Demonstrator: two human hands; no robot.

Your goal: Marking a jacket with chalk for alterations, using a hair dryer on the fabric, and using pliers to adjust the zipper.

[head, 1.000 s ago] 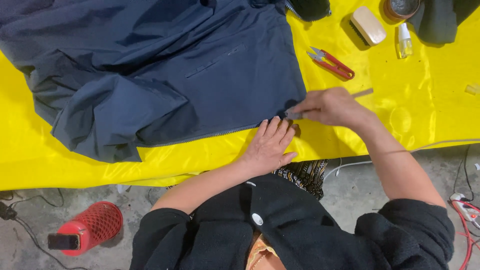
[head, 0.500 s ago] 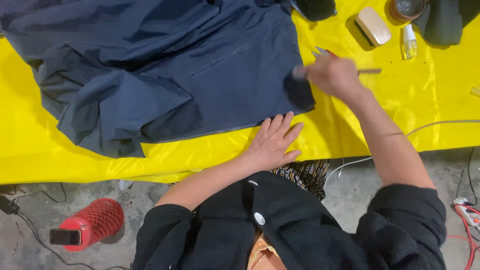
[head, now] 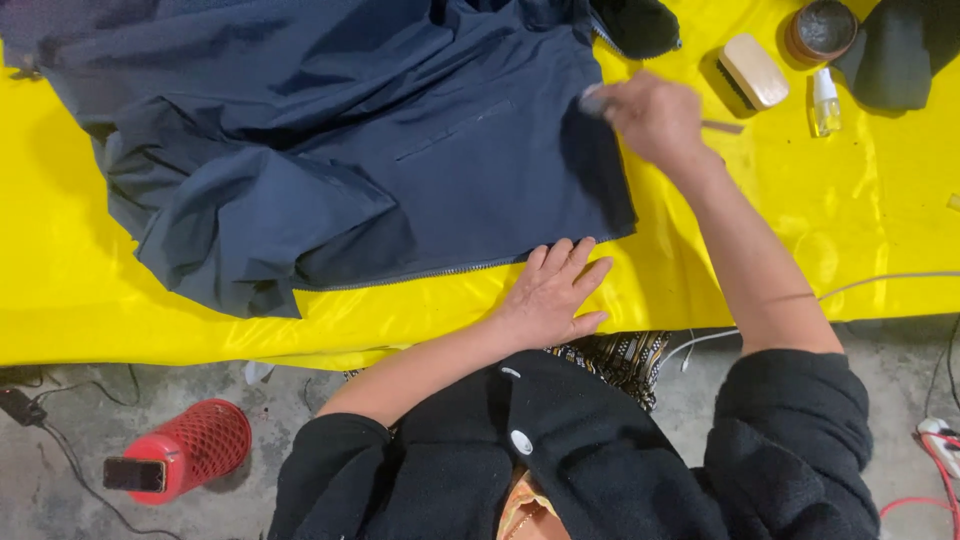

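Note:
A dark navy jacket (head: 350,150) lies spread on a yellow table cover (head: 800,230), its zipper edge facing me. My left hand (head: 550,295) rests flat on the yellow cover with fingers apart, the fingertips touching the jacket's lower edge. My right hand (head: 655,120) is blurred with motion over the jacket's right edge. It is closed around a thin stick-like tool (head: 722,127) whose end sticks out to the right. What kind of tool it is cannot be made out.
A wooden brush (head: 752,70), a round tin (head: 820,30), a small clear bottle (head: 825,100) and dark cloth (head: 900,50) sit at the far right. On the floor lie a red mesh object (head: 185,450) and cables (head: 940,440).
My right hand has moved from the jacket's lower right corner up along its right edge, away from me, and now covers the red scissors. My left hand has stayed flat in place.

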